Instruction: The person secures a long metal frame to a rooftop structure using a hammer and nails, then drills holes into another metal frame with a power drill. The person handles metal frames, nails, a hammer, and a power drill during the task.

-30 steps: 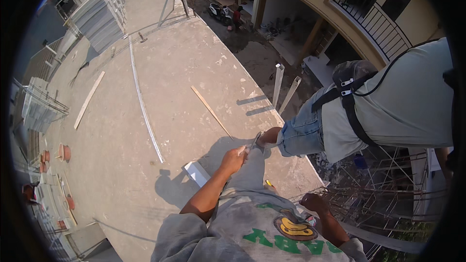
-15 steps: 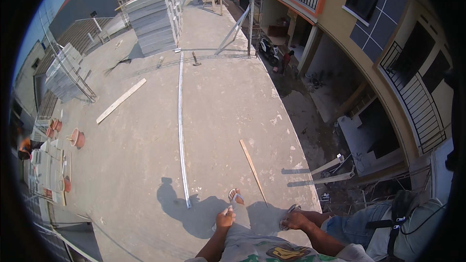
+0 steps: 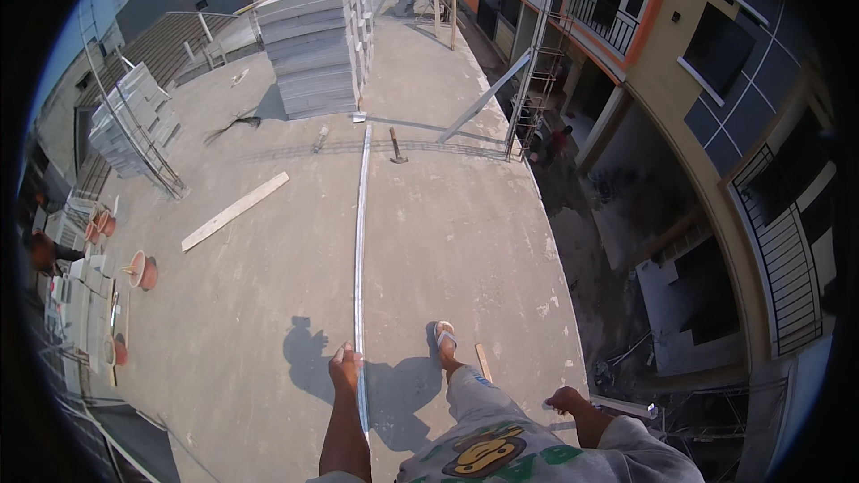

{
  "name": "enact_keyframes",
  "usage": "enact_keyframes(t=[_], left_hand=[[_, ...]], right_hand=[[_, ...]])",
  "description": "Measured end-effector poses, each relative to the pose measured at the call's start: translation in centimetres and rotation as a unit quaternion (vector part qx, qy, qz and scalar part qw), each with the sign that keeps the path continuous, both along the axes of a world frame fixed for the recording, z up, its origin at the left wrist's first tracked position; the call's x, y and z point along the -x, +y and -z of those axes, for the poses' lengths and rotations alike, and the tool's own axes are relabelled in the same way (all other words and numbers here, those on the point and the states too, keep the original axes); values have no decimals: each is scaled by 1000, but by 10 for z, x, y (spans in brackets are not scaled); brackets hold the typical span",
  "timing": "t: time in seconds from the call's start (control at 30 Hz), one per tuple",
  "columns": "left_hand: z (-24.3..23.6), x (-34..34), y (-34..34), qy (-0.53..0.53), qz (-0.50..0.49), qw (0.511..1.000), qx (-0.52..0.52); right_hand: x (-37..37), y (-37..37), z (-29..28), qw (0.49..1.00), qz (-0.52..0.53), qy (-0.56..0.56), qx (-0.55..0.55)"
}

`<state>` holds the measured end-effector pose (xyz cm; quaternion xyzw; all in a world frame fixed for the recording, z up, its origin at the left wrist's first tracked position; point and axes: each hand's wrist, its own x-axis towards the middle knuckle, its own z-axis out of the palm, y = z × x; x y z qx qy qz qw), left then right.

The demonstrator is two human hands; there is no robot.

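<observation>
My left hand [image 3: 345,366] is held low in front of me with curled fingers, beside or over a long pale strip [image 3: 361,233] running along the concrete floor. Whether the hand touches the strip, or anything is inside it, cannot be made out. Further right, my right hand [image 3: 565,401] hangs near the slab's edge, its fingers also curled; what they may hold is hidden. Between the hands, my foot in a sandal [image 3: 445,335] stands on the floor. Beside the strip's far end lies a hammer [image 3: 396,148] with a wooden handle.
A stack of grey blocks [image 3: 309,49] stands ahead. To the left lie a wooden board [image 3: 234,211] and a reddish bucket [image 3: 141,271]. A short wood piece [image 3: 483,362] shows beside my leg. The slab's right edge [image 3: 559,277] drops to a lower passage. A metal frame [image 3: 537,63] rises there.
My view has shifted forward. My left hand has moved left toward the strip, and my right hand slightly right. The person in denim at my right has left the view.
</observation>
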<state>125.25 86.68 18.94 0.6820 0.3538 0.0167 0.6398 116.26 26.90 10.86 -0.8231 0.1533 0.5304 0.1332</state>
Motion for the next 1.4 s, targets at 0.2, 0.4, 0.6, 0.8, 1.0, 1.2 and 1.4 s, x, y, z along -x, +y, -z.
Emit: enact_keyframes(t=[0.2,0.4,0.6,0.8,1.0,1.2,1.4], left_hand=[[95,52,50,279,-170,939,110],[87,-114,64,333,-101,919,-187],[87,-408,129,273,-36,923,-270],[6,-715,224,142,-28,986,-87],[20,-798,214,209,-160,952,-154],[160,-805,115,462,-258,845,-73],[180,-908,62,556,-14,831,-5]], right_hand=[[-298,81,-8,997,-68,-8,-45],[-671,215,-71,894,-315,-313,-55],[-920,368,-69,917,-87,-357,-153],[-1079,431,37,958,-173,-203,-107],[-1229,465,210,935,-335,-114,-23],[-1378,534,409,858,-472,-201,-30],[-1446,550,501,694,-636,-327,-85]])
